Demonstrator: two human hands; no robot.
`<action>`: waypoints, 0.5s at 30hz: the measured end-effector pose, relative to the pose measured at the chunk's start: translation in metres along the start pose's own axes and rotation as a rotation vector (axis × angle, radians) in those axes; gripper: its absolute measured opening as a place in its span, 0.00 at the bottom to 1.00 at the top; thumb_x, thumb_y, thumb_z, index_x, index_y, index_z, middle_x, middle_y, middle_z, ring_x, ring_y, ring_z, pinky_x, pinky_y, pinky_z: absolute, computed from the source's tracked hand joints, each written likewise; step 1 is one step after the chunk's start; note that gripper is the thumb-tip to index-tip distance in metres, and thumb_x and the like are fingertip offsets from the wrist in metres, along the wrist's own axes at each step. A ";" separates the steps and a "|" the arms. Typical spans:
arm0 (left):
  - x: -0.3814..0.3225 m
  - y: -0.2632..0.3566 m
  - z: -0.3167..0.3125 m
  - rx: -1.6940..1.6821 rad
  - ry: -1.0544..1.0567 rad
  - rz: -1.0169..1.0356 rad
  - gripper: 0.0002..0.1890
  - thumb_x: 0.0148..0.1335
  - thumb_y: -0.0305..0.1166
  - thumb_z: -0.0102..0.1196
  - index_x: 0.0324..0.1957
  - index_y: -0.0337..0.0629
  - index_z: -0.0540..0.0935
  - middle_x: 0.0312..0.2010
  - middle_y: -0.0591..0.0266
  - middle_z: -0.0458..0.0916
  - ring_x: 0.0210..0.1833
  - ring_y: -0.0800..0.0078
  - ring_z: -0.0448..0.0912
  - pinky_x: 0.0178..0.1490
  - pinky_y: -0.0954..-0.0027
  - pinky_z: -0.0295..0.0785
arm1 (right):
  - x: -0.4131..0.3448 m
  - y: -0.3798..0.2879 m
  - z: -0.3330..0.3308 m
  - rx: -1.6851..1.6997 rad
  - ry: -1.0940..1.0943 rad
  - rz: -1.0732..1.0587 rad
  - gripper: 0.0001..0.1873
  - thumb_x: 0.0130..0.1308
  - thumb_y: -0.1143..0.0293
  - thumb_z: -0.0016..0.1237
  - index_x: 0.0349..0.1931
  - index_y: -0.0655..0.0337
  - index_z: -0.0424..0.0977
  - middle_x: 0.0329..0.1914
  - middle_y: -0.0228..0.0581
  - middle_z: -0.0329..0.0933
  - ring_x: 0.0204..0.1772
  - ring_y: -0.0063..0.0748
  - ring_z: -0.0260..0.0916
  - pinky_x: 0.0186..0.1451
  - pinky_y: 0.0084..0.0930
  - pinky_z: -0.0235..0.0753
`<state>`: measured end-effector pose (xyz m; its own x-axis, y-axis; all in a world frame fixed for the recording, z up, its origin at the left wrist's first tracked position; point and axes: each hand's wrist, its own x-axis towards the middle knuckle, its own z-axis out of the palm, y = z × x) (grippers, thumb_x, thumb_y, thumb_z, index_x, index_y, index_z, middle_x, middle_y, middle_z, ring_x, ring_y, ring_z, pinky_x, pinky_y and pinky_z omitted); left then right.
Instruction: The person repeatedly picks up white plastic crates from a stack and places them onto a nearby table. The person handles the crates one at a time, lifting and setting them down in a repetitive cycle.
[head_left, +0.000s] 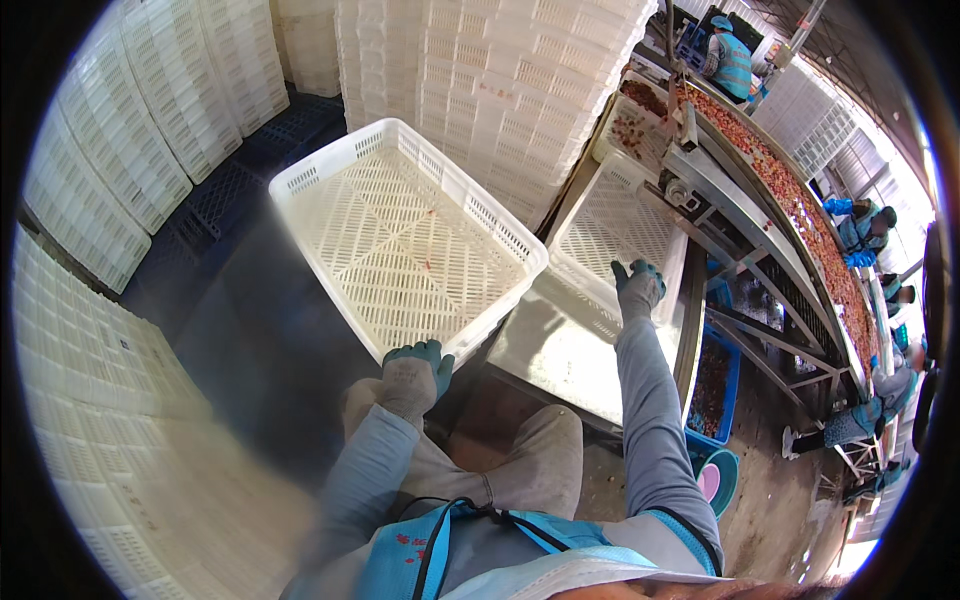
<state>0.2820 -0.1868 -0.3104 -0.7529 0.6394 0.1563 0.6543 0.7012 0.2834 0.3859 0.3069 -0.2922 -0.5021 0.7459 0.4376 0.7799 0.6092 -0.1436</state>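
My left hand (417, 375), in a grey glove with teal fingers, grips the near rim of a white slatted plastic crate (420, 255). That crate is tilted in front of my knees and holds only a few small reddish scraps. Further right, my right hand (640, 287), gloved alike, is at the near side of a second white crate (615, 225). Its fingers are bent over the rim, the thumb apart; whether they grip it I cannot tell. The second crate rests on a shiny metal table (562, 349) and shows a bare slatted floor.
Tall stacks of white crates (480, 82) stand ahead and to my left. A conveyor (795, 202) loaded with small red fruit curves along the right, with several co-workers beside it. Under the conveyor frame sits a blue crate (712, 386), near a teal bucket (724, 480).
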 end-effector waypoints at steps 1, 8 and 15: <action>0.000 0.000 0.001 0.003 0.012 0.012 0.18 0.72 0.53 0.68 0.43 0.48 0.87 0.35 0.55 0.91 0.40 0.53 0.91 0.48 0.48 0.83 | 0.010 -0.005 -0.003 0.045 0.014 0.051 0.30 0.69 0.38 0.71 0.50 0.57 0.92 0.48 0.51 0.93 0.58 0.59 0.87 0.66 0.53 0.80; 0.002 -0.002 0.005 -0.057 0.134 0.065 0.17 0.70 0.52 0.69 0.42 0.48 0.86 0.33 0.57 0.89 0.38 0.55 0.89 0.51 0.51 0.82 | -0.057 0.022 -0.015 0.162 -0.069 -0.248 0.19 0.69 0.47 0.73 0.37 0.56 0.93 0.36 0.51 0.92 0.43 0.59 0.90 0.50 0.53 0.86; -0.011 -0.006 -0.001 0.036 0.359 0.149 0.18 0.69 0.50 0.71 0.32 0.46 0.86 0.29 0.53 0.87 0.39 0.50 0.87 0.58 0.44 0.79 | -0.207 0.081 -0.026 0.187 -0.255 -0.127 0.20 0.68 0.48 0.76 0.33 0.55 0.90 0.33 0.48 0.90 0.41 0.54 0.90 0.44 0.51 0.86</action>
<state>0.2865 -0.1989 -0.3126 -0.6220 0.5888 0.5161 0.7560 0.6233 0.2000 0.5627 0.1943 -0.3715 -0.6868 0.6896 0.2299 0.6347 0.7230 -0.2727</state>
